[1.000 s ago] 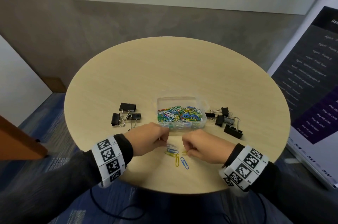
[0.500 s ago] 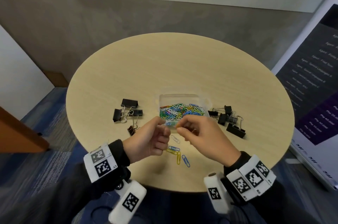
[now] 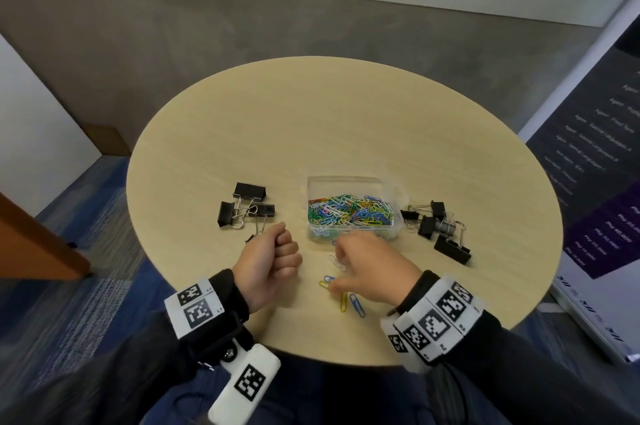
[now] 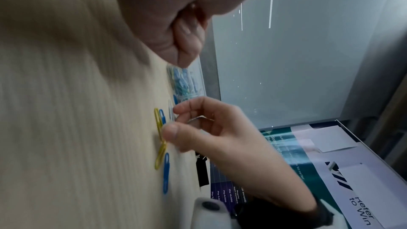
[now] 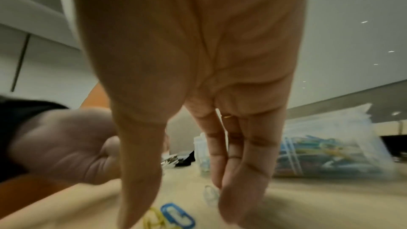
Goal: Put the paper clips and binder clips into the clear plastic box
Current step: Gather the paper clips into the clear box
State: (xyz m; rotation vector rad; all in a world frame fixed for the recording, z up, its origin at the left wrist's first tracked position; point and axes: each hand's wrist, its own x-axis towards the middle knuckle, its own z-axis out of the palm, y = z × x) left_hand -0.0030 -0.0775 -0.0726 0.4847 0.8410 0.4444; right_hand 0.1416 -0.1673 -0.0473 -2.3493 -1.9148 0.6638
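A clear plastic box (image 3: 343, 179) holding several coloured paper clips stands mid-table. Several loose paper clips lie in front of it: a white one (image 3: 337, 263), yellow ones (image 3: 343, 301) and blue ones (image 3: 357, 305). My right hand (image 3: 335, 270) is low over them with thumb and fingers spread; the thumb touches a yellow clip (image 4: 159, 138), and nothing is pinched. My left hand (image 3: 277, 251) is a closed fist left of the box, with nothing showing in it. Black binder clips lie in a left group (image 3: 246, 208) and a right group (image 3: 438, 227).
The round wooden table (image 3: 346, 119) ends just behind my wrists. A dark printed banner (image 3: 595, 182) stands at the right. An orange wooden piece (image 3: 31, 244) sits at the left on blue carpet.
My right hand has come down from the box's front edge to the loose clips, fingers spread. My left hand has drawn back left from the box and stays curled in a fist.
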